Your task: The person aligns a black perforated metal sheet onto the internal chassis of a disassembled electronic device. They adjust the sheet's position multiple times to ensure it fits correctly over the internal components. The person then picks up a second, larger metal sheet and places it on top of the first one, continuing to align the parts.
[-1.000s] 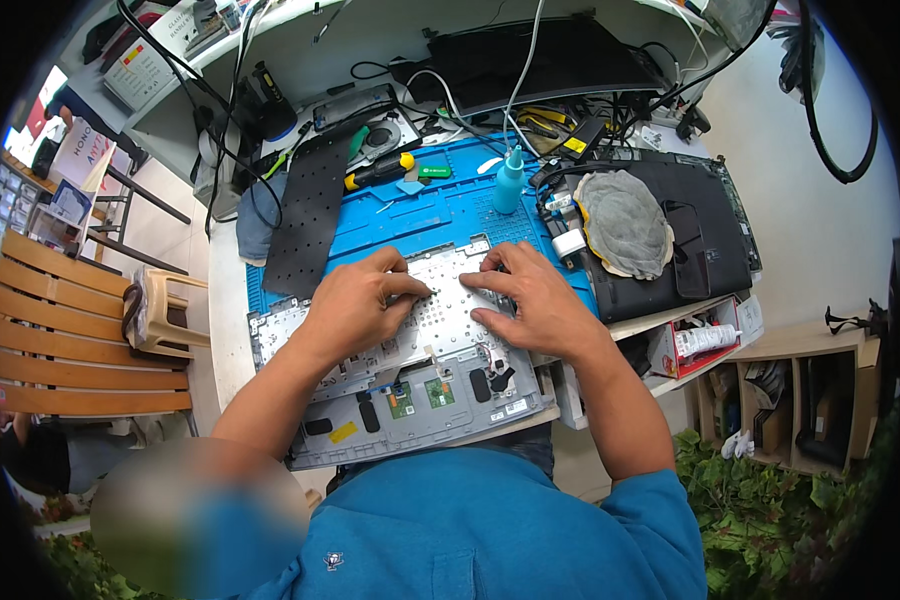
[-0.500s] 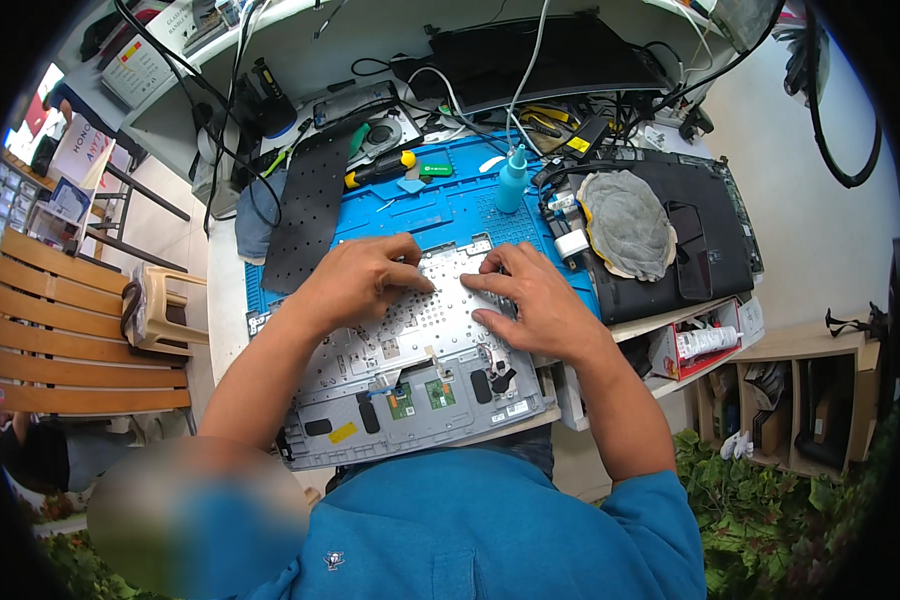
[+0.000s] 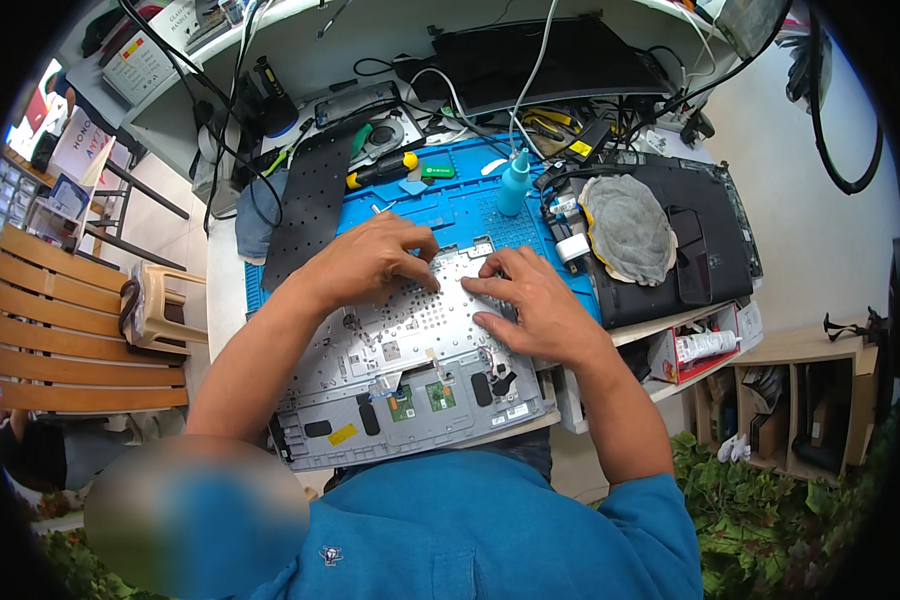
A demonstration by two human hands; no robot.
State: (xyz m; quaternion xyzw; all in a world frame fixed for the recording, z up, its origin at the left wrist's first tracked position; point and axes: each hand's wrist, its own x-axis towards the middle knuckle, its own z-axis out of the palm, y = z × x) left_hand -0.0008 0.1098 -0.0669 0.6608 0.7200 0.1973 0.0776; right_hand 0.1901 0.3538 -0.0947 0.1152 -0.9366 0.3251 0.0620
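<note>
A plain blue shirt (image 3: 390,520) is big and wide at six o'clock. A small white and dark picture (image 3: 331,555) sits on it near seven o'clock, and a blue pocket (image 3: 454,575) shows at six. The right sleeve (image 3: 655,510), near half past four, is short. Dark trousers (image 3: 520,447) peek out at five. The left hand (image 3: 385,262), at ten o'clock, and right hand (image 3: 528,306), at three, are bare
</note>
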